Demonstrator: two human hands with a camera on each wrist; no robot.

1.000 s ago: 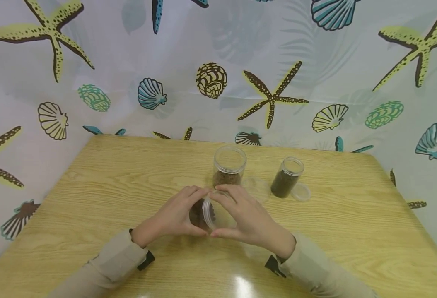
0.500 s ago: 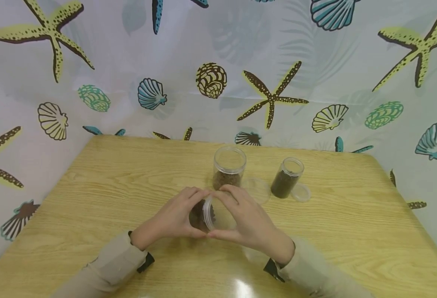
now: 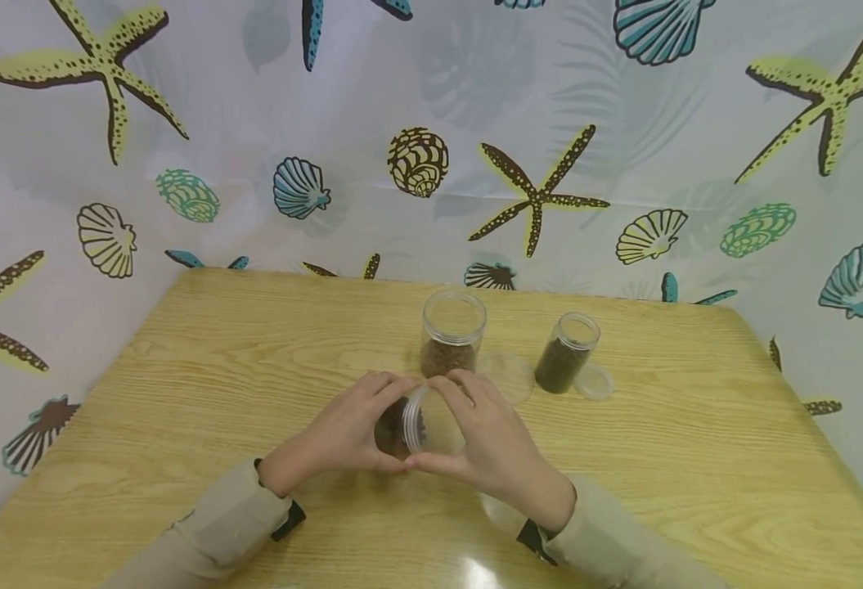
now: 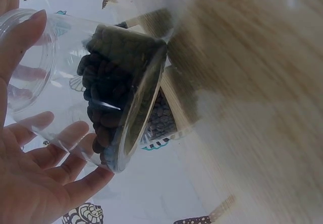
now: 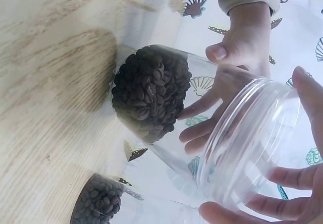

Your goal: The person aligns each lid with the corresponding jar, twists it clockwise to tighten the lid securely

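Observation:
A clear plastic jar [image 3: 393, 427] partly filled with dark brown coffee beans [image 5: 149, 95] is between both hands on the wooden table, leaning with its mouth toward the right. My left hand [image 3: 343, 425] grips the bean-filled side, thumb in front and fingers behind. My right hand [image 3: 493, 438] curves around the threaded mouth end, its thumb meeting the left thumb in front and its fingertips reaching the left ones behind. In the right wrist view, right fingers [image 5: 292, 178] lie around the clear rim [image 5: 227, 148]. The left wrist view shows left fingers [image 4: 65, 168] spread along the clear wall.
Just behind the hands stands a wider open jar [image 3: 449, 356] of brown beans, a clear lid [image 3: 510, 378] to its right. Farther right, a narrower open jar [image 3: 565, 360] of dark contents stands beside a small lid [image 3: 595, 382]. A patterned cloth [image 3: 372, 82] surrounds the table.
My right hand and wrist have shifted slightly left, with the thumb sliding along the front of the mouth end. The left hand keeps its grip. The jar stays about where it was.

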